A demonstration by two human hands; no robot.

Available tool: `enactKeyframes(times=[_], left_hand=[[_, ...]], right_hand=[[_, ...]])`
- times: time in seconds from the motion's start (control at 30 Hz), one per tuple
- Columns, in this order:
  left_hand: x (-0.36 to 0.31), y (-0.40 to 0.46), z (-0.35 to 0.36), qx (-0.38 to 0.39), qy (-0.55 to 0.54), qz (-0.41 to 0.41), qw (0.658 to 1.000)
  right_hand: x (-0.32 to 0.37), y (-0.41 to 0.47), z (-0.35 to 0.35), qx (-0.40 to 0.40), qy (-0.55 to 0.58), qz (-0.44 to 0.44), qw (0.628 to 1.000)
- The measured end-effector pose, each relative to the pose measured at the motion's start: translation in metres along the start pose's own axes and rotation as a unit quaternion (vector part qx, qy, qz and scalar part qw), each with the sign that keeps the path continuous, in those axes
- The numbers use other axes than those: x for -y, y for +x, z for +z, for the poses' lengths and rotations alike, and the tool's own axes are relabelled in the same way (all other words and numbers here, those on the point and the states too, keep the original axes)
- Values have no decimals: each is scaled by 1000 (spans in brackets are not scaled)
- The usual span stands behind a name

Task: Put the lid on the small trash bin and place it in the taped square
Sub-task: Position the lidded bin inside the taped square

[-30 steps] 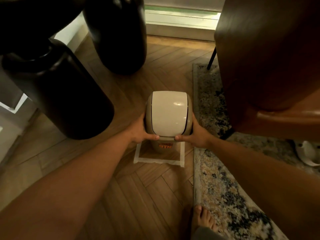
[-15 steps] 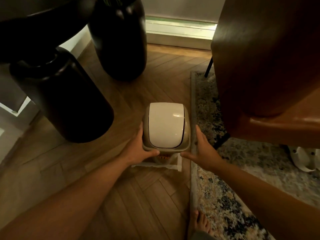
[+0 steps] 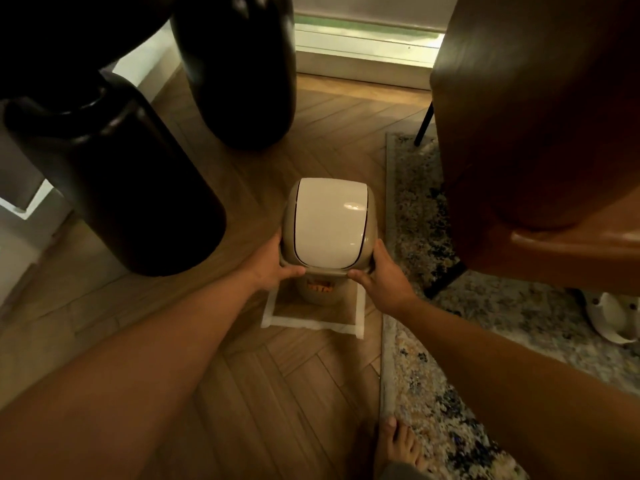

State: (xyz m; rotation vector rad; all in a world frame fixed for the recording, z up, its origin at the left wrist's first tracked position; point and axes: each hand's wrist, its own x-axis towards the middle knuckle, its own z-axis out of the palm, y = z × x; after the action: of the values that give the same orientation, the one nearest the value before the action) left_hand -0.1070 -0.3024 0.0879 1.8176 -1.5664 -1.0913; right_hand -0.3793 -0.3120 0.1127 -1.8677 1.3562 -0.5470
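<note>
The small beige trash bin [image 3: 318,292] stands upright on the wooden floor inside the white taped square [image 3: 311,322], with an orange label on its front. Its cream swing lid [image 3: 329,223] sits on top of it. My left hand [image 3: 273,263] grips the lid's left side, thumb on the front rim. My right hand [image 3: 381,275] grips the right side, thumb under the front rim. The back of the taped square is hidden by the bin.
Two big dark vases [image 3: 114,181] [image 3: 239,71] stand on the left and behind. A brown chair [image 3: 540,133] looms right over a patterned rug [image 3: 422,341]. My bare foot [image 3: 398,445] is at the bottom. A white object [image 3: 613,317] lies under the chair.
My right hand, which was off the lid half a second ago, has closed on its right side again. The view has shifted slightly, showing more of the taped square in front.
</note>
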Motion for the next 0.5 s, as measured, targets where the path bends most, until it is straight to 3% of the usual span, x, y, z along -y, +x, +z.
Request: enactKeyframes(times=[0.5], left_hand=[[-15,5,-10,24,22,-34,999]], right_hand=[[8,10,-1,14,24,21,999]])
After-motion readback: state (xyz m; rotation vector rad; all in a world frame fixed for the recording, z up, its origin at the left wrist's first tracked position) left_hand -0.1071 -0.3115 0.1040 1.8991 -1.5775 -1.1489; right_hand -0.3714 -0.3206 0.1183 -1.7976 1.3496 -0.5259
